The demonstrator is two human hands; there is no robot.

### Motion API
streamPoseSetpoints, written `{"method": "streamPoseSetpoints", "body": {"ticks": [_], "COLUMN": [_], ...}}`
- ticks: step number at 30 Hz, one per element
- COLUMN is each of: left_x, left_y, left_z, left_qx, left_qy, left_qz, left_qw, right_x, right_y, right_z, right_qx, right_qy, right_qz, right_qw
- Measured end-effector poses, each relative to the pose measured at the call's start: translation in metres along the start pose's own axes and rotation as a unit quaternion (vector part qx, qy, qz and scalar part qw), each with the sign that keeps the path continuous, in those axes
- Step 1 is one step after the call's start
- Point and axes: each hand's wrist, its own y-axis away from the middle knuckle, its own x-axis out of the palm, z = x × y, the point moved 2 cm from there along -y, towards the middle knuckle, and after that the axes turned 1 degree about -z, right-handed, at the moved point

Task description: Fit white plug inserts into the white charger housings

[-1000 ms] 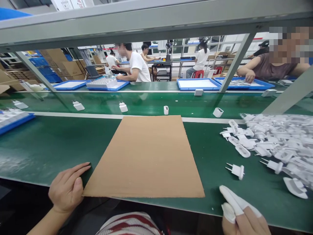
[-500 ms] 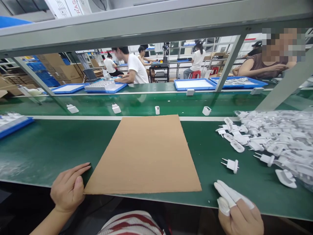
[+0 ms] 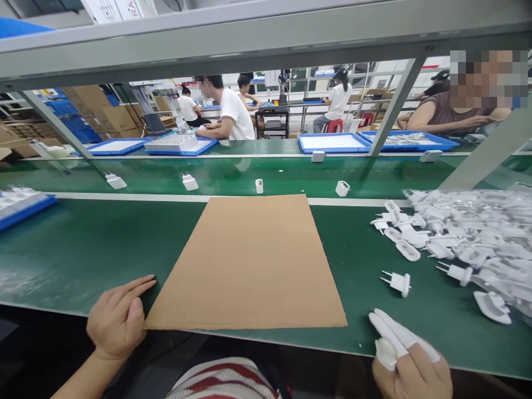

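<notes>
A flat brown cardboard sheet (image 3: 249, 266) lies on the green bench in front of me. Beside its near left corner rests my left hand (image 3: 120, 316), fingers stretched out and nothing in them. My right hand (image 3: 409, 354), wearing white finger covers on its thumb and some fingers, lies at the bench's front edge, its fingers extended and holding nothing. Just beyond those fingertips is a single white plug piece with metal pins (image 3: 398, 282). Further right, a heap of similar white plug pieces (image 3: 477, 238) spills from a clear plastic bag.
Behind the cardboard runs a green conveyor belt (image 3: 224, 173) carrying several white charger bodies, one of them a charger with two pins (image 3: 190, 182). A blue tray (image 3: 29, 213) of white parts sits far left. A grey metal frame (image 3: 249, 41) crosses overhead; co-workers sit beyond.
The white charger bodies on the belt have slid a little to the left. Both hands and the cardboard hold their places, while my view has shifted slightly.
</notes>
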Motion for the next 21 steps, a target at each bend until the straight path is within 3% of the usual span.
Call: {"method": "streamPoseSetpoints", "body": {"ticks": [7, 17, 21], "left_x": [-0.001, 0.002, 0.003], "left_y": [-0.002, 0.006, 0.007], "left_z": [-0.003, 0.016, 0.018], "left_qx": [-0.003, -0.049, -0.03], "left_qy": [-0.002, 0.022, 0.02], "left_qz": [-0.025, 0.012, 0.009], "left_qw": [1.0, 0.999, 0.999], "right_x": [0.0, -0.001, -0.001], "right_y": [0.004, 0.017, 0.019], "right_z": [0.0, 0.001, 0.002], "right_qx": [0.017, 0.054, 0.059], "right_qy": [0.004, 0.007, 0.01], "right_qz": [0.0, 0.024, 0.022], "right_qw": [1.0, 0.998, 0.998]}}
